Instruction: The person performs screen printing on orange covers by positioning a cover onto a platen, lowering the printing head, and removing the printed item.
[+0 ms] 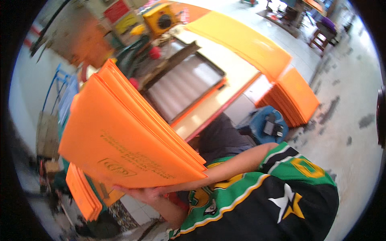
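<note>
A thick sheaf of orange folders [124, 140], printed with dark lettering and an emblem, is held up tilted in front of me. My left hand [144, 195] grips its lower edge, with the fingers partly hidden beneath. The right forearm reaches across to the same edge, and my right hand [165, 188] meets it close beside the left one. Most of the right hand's fingers are hidden by the folders and the overlap. Just below the sheaf, a smaller batch of orange folders [82, 195] stands at the left.
Beyond the sheaf is a table with a framed flat screen bed [189, 84]. Yellow-orange sheets [241, 40] cover its far end. A tall orange stack [291, 96] stands on the floor beside a blue bag [263, 124]. A small wooden stool [319, 39] is farther off.
</note>
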A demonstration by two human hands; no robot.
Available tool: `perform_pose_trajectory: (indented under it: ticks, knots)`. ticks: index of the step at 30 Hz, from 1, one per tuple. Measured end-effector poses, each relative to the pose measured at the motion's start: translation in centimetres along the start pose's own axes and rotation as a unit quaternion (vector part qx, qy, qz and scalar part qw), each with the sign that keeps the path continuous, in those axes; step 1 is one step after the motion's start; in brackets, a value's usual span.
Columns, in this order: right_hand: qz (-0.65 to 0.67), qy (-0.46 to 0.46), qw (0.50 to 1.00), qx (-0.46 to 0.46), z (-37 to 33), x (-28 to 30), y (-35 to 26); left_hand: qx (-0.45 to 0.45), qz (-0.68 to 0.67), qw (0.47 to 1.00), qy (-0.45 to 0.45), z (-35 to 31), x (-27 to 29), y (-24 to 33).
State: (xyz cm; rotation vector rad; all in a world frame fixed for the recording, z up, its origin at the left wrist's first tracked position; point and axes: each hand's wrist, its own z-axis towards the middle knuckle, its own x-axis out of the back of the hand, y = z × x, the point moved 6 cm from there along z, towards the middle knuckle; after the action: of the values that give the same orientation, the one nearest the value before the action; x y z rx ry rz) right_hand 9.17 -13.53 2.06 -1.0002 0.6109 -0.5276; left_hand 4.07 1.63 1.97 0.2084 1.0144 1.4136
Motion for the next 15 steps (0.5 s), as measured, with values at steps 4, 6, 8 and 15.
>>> perform_pose_trajectory:
  ticks: [4, 6, 8, 15]
  knots:
    - [0.054, 0.088, 0.995, 0.011, 1.1, 2.3, -1.8, -0.045, 0.362, 0.931, 0.01, 1.0, -4.1, 1.1]
    - [0.087, 0.113, 0.989, 0.023, 1.5, 3.8, -3.1, 0.012, 0.293, 0.956, 0.03, 2.1, -4.6, 0.1]
    - [0.128, 0.129, 0.983, 0.039, 1.9, 5.6, -4.5, 0.165, -0.288, 0.922, 0.2, 3.0, -5.5, -2.2]
    - [0.154, 0.171, 0.97, 0.076, 1.4, 10.9, -9.0, 0.094, -0.067, 0.984, 0.133, 3.9, -9.7, 0.1]
